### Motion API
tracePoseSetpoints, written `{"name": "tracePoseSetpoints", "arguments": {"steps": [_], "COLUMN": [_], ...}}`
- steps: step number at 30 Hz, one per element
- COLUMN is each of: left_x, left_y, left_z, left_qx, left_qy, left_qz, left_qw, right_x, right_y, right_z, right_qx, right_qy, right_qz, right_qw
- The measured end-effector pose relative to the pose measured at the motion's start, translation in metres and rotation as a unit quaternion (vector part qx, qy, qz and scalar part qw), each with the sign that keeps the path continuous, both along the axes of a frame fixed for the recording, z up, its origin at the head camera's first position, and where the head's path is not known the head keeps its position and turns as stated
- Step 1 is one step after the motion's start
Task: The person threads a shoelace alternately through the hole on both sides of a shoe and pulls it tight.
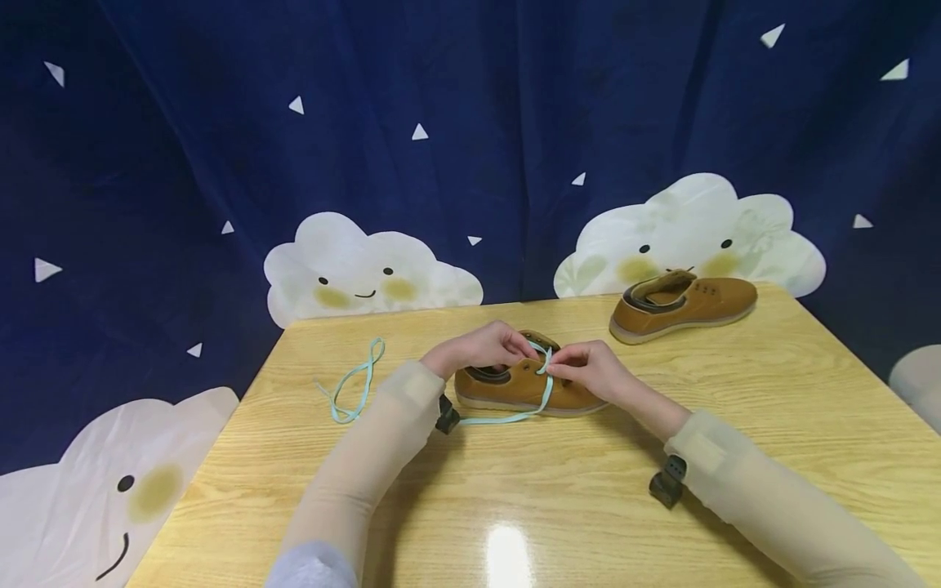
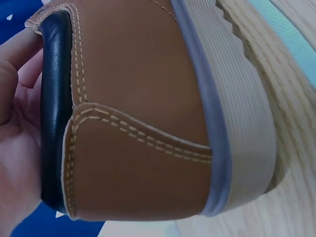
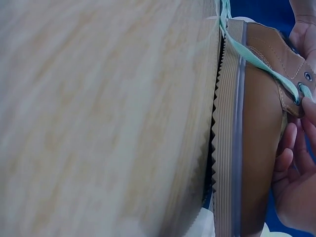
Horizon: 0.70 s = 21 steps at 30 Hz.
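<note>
A brown shoe (image 1: pixel 507 398) with a dark collar lining lies on the table, its toe to the right. A light blue shoelace (image 1: pixel 546 400) runs through an eyelet and down over its near side. My right hand (image 1: pixel 591 371) pinches the lace at the eyelet; in the right wrist view, its fingers reach under the eyelet flap (image 3: pixel 295 107). My left hand (image 1: pixel 488 347) is over the shoe's opening, fingertips by the flap and lace. In the left wrist view, its fingers pass behind the collar (image 2: pixel 55 113), so their tips are hidden.
A second brown shoe (image 1: pixel 691 309), with no lace in its visible eyelets, stands at the table's back right. The lace's long loose end (image 1: pixel 356 380) loops on the wooden table (image 1: pixel 588 498) to the left. A dark blue curtain (image 1: pixel 500 122) hangs behind.
</note>
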<state>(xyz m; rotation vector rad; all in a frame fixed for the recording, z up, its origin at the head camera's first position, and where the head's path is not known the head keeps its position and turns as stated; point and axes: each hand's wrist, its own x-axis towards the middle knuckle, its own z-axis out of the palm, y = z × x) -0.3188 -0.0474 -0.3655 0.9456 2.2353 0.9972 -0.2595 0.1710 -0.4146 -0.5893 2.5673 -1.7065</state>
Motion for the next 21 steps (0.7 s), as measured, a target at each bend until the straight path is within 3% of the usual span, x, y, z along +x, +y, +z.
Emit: {"name": "tracePoseSetpoints", "arguments": {"steps": [4, 11, 18, 21], "left_x": [0.001, 0.003, 0.009, 0.011], "left_y": [-0.001, -0.010, -0.023, -0.030], "left_z": [0.000, 0.003, 0.009, 0.012], "left_qx": [0.009, 0.005, -0.007, -0.001], "left_qy": [0.011, 0.081, 0.168, 0.189], "left_qz": [0.013, 0.025, 0.030, 0.038], "left_qw": [0.9998, 0.9964, 0.9852, 0.9811], "right_x": [0.001, -0.002, 0.000, 0.006], "right_y": [-0.001, 0.001, 0.002, 0.000], "right_z": [0.001, 0.000, 0.003, 0.010], "right_qx": [0.004, 0.020, 0.026, 0.029], "right_qy": [-0.002, 0.000, -0.010, -0.010], "right_qz": [0.002, 0.002, -0.002, -0.001], "right_qw": [1.0000, 0.9998, 0.9996, 0.9995]}}
